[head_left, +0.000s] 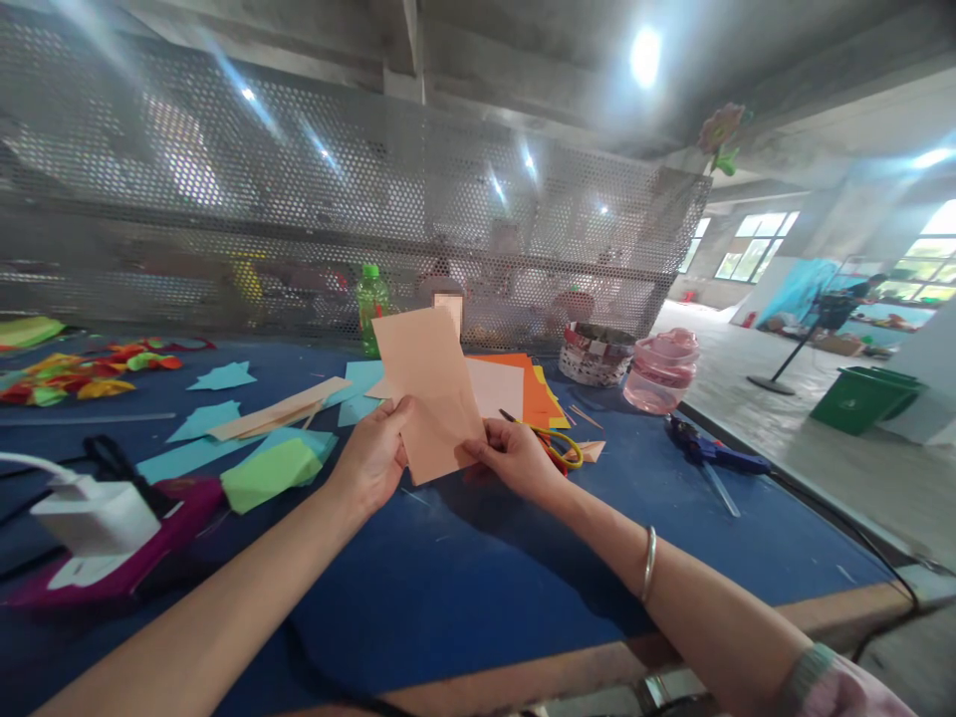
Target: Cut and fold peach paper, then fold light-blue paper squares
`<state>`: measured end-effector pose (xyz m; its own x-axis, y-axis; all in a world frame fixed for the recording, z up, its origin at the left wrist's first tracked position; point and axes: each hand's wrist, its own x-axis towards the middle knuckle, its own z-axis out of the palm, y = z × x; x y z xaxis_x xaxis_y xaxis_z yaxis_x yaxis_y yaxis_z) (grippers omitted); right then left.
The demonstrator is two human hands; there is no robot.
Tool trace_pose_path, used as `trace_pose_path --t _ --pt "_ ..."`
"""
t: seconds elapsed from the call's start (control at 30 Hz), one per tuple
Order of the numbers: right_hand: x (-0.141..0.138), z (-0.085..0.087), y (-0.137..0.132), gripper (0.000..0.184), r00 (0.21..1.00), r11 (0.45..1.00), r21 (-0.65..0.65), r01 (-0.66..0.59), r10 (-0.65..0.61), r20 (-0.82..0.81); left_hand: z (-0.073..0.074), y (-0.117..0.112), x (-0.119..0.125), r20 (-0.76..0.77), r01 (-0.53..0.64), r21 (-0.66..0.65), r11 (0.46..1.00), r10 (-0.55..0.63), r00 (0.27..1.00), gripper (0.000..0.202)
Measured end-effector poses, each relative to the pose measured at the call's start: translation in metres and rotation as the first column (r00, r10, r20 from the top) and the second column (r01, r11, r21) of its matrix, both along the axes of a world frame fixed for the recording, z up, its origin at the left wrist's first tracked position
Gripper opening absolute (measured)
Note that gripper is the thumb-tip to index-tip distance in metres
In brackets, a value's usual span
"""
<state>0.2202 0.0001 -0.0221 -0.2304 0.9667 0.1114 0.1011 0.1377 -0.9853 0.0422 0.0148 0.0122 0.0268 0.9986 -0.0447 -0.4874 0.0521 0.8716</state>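
Note:
A peach-coloured sheet of paper [429,383] is held up, tilted, above the blue table. My left hand [375,453] pinches its left edge between thumb and fingers. At the lower right corner, my right hand [515,456] grips the same sheet. Scissors with yellow handles [572,455] lie just behind my right hand, partly hidden by it. Behind the sheet are orange paper [536,398], a pale pink sheet [499,388] and light blue paper [358,388]. A small folded peach piece [590,451] rests right of the scissors.
Cut blue and green papers [273,473] and a purple power strip [134,558] with a white plug lie left. A green bottle [371,309] stands by the perforated screen [299,219]. Rightward are a woven basket [596,356], a pink jug [662,373] and a blue glue gun [717,453].

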Motion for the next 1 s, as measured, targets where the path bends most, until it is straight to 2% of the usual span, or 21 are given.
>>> trace_pose_path --t 0.27,0.4,0.47,0.6,0.7,0.8,1.0 --pt "0.0 -0.002 0.002 0.034 0.998 0.997 0.061 0.036 -0.039 0.043 0.004 -0.005 0.003 0.029 0.008 0.006 1.0 -0.008 1.0 0.008" --pt "0.004 -0.002 0.005 0.038 0.985 0.971 0.215 0.103 -0.13 0.115 0.004 -0.006 0.003 0.032 0.04 0.021 0.999 -0.041 0.999 0.009" --pt "0.007 0.001 0.006 0.041 0.982 0.959 0.245 0.143 -0.168 0.084 0.004 -0.005 0.002 0.01 0.061 0.017 0.998 -0.061 0.998 0.01" --pt "0.01 0.009 0.007 0.031 0.98 0.974 0.116 0.195 -0.188 -0.073 0.003 -0.003 0.0 -0.059 0.069 0.01 0.998 -0.068 0.996 0.005" --pt "0.011 0.011 0.009 0.034 0.966 0.972 0.06 0.229 -0.218 -0.142 0.003 -0.003 0.0 -0.097 0.067 0.007 0.998 -0.066 0.993 0.004" --pt "0.013 0.011 0.011 0.034 0.959 0.966 0.074 0.249 -0.235 -0.157 0.003 -0.004 0.0 -0.103 0.078 0.007 0.997 -0.077 0.992 0.002" --pt "0.02 0.011 0.016 0.032 0.964 0.962 0.122 0.243 -0.226 -0.138 0.005 0.0 -0.004 -0.097 0.02 -0.002 1.0 -0.02 0.995 0.003"
